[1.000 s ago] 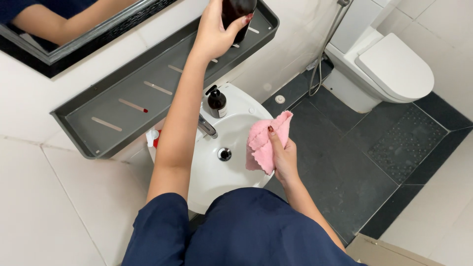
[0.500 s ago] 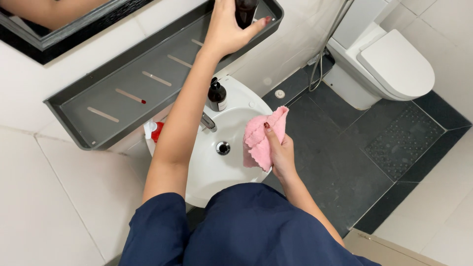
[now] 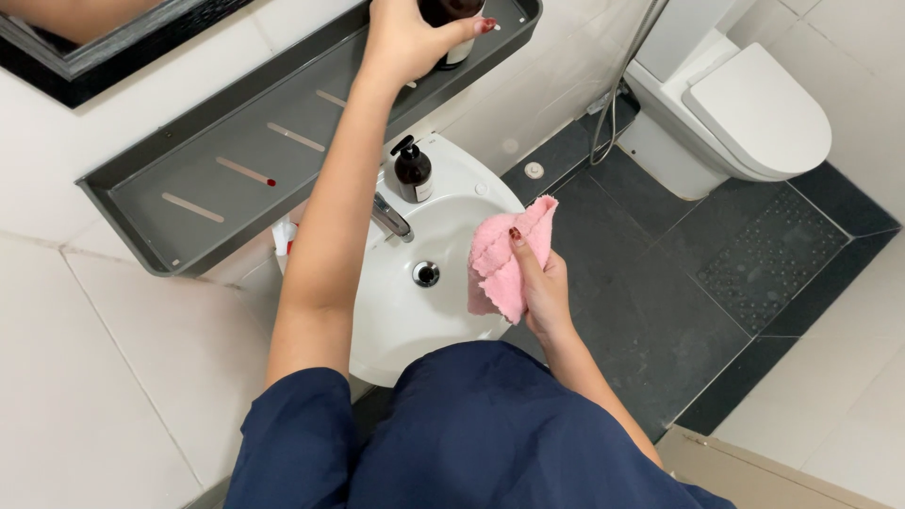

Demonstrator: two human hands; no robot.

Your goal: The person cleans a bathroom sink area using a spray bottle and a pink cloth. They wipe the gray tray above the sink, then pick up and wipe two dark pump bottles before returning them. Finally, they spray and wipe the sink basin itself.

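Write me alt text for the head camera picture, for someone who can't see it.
Seen from above, a person in a dark blue top stands at a white sink, the left hand gripping a dark bottle on a grey wall shelf while the right hand holds a pink cloth over the basin. A dark pump bottle stands by the tap; a white toilet sits to the right.

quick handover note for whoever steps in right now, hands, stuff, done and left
Left hand: raised to the grey wall shelf, gripping a dark bottle at its right end.
Right hand: holds a pink cloth over the white sink's right rim.
A dark pump bottle stands by the tap.
Done: the rest of the shelf is bare.
Left: the dark bottle is not released; cloth not on the shelf.
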